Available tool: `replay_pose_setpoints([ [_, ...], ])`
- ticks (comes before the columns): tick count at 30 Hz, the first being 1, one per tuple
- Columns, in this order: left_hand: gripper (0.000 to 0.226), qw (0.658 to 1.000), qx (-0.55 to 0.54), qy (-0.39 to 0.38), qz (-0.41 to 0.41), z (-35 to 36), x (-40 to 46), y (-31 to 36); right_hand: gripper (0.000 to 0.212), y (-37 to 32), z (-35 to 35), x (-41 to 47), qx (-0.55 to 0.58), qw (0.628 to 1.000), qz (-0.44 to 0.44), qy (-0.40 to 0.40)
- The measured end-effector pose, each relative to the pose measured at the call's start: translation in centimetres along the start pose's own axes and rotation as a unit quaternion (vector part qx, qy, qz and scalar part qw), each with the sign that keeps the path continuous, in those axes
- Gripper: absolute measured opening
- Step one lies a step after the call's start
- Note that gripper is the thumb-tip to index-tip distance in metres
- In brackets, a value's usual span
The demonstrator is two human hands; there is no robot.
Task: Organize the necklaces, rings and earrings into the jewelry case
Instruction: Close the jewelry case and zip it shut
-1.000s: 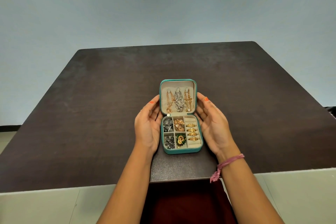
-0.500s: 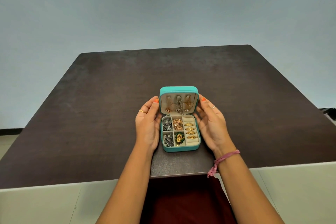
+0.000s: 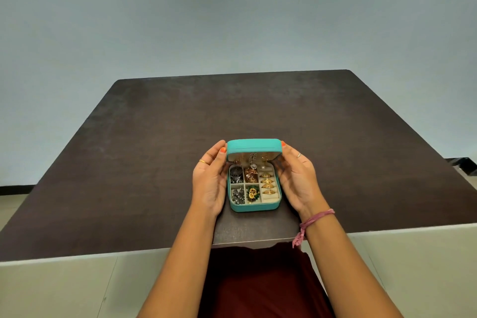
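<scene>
A small teal jewelry case (image 3: 254, 207) sits on the dark table near its front edge. Its lid (image 3: 253, 146) is tilted forward, roughly half shut over the base. My left hand (image 3: 210, 179) holds the lid's left side and my right hand (image 3: 296, 178) holds its right side, thumbs near the top corners. Necklaces (image 3: 251, 159) hang inside the lid, mostly hidden. Gold rings (image 3: 267, 183) fill the right-hand roll slots. Earrings (image 3: 244, 186) lie in the four left compartments, silver, gold and one green-and-gold pair.
The dark brown table (image 3: 154, 162) stretches away to a pale wall. Its front edge runs just below the case. My dark red clothing (image 3: 258, 281) shows beneath the table edge, and a pink thread bracelet (image 3: 313, 222) is on my right wrist.
The lid has swung forward from fully open to about half shut, with both hands moving up along its sides. The view has tilted, so the case sits lower in frame.
</scene>
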State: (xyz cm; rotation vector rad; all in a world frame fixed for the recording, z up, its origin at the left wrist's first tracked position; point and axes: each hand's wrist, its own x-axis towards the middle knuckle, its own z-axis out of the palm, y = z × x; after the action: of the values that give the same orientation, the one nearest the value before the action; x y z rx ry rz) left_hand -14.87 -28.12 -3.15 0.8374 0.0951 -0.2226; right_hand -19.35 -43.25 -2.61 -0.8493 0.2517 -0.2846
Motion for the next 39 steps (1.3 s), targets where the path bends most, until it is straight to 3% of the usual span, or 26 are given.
replay_pose_setpoints([
  [21, 0.021, 0.999, 0.042, 0.008, 0.005, -0.8, -1.9, -0.4, 0.025, -0.4, -1.5, -1.2, -0.134, 0.989, 0.050, -0.036],
  [25, 0.037, 0.988, 0.149, -0.021, 0.017, -1.0, -1.1, -0.1, 0.027, -0.8, -2.1, -1.1, -0.222, 0.971, 0.046, -0.082],
  [28, 0.059, 0.929, 0.352, -0.106, 0.039, -1.7, 0.4, 0.8, 0.034, -1.2, -2.5, -1.0, -0.316, 0.937, 0.045, -0.144],
  [31, 0.073, 0.859, 0.482, -0.171, 0.029, -2.4, 2.1, 1.9, 0.069, -1.7, -2.6, -0.9, -0.468, 0.858, 0.040, -0.209],
  [33, 0.069, 0.815, 0.536, -0.221, 0.016, -2.5, 2.9, 2.4, 0.098, -2.0, -2.6, -0.7, -0.522, 0.818, 0.044, -0.237],
  [35, 0.062, 0.765, 0.583, -0.272, 0.005, -2.3, 3.3, 2.8, 0.115, -2.1, -2.6, -0.6, -0.537, 0.801, 0.058, -0.257],
  [39, 0.057, 0.664, 0.669, -0.334, 0.017, -1.2, 4.1, 3.9, 0.123, -2.1, -2.3, -0.7, -0.565, 0.779, 0.056, -0.266],
])
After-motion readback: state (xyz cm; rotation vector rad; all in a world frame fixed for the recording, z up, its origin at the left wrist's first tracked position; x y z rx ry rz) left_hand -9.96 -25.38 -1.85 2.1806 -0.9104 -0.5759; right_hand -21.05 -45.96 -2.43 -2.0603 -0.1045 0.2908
